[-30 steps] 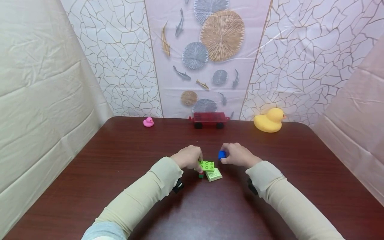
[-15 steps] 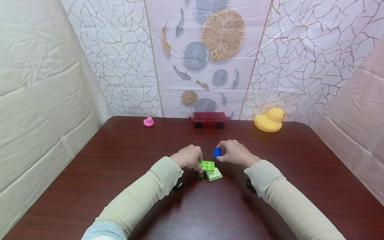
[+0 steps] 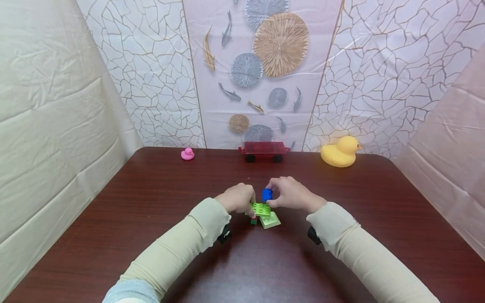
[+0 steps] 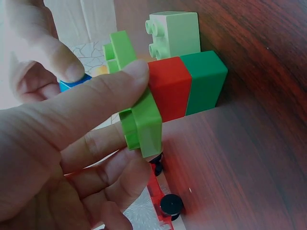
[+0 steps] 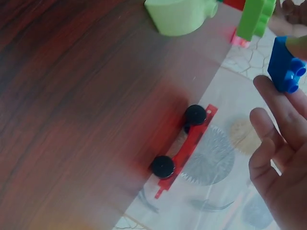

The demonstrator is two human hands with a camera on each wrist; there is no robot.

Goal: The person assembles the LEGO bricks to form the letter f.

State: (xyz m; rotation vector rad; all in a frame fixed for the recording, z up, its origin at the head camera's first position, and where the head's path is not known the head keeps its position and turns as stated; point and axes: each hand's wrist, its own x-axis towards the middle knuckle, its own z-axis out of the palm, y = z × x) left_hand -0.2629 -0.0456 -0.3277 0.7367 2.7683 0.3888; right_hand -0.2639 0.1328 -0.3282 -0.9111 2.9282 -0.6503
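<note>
While the lime brick (image 3: 262, 209) is pinched by the left hand (image 3: 236, 198) atop the red brick (image 4: 170, 87), its long axis crosswise, the blue brick (image 3: 267, 195) is gripped by the right hand (image 3: 291, 194). It is held just above the lime brick, apart.

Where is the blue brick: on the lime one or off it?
Off: the right hand holds the blue brick, and that wrist's view shows a gap from the lime brick.
</note>
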